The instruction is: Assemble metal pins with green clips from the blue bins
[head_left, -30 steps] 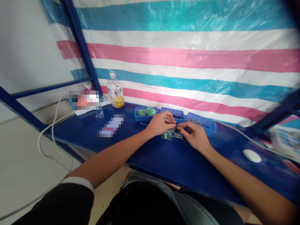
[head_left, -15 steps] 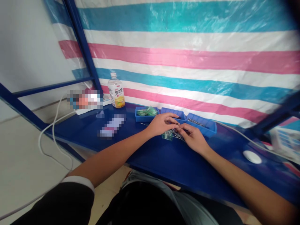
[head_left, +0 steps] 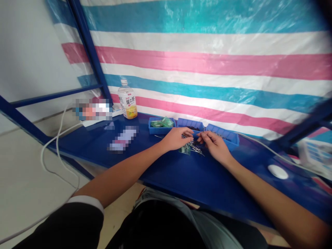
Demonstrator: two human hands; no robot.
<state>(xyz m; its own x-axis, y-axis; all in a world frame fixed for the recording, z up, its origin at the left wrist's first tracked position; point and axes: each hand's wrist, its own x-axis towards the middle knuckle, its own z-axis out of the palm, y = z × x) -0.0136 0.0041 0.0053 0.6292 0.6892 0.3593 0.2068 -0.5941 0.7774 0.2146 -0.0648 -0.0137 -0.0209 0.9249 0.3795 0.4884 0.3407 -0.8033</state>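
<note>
My left hand (head_left: 176, 139) is over the desk with fingers curled and thumb close to them; what it holds, if anything, is too small to make out. To its right, my right hand (head_left: 217, 148) has its thumb and fingertips pinched together, and their contents are likewise unclear. A short gap separates the two hands. Beneath and between them lies a loose pile of thin metal pins (head_left: 197, 149), partly covered by the left hand. A small green clear packet (head_left: 184, 149) touches the pile's left side.
Behind the hands stand three blue trays: one with green packets (head_left: 163, 122), a middle tray with dark small parts (head_left: 194, 128), and a right tray with metal pieces (head_left: 234, 141). A drink bottle (head_left: 127, 102) stands at left. A white oval object (head_left: 278, 171) lies right, near a cable (head_left: 272, 152).
My hands, which were together over the pile, are now slightly apart. The right hand has moved a little right, and more of the metal pins show.
</note>
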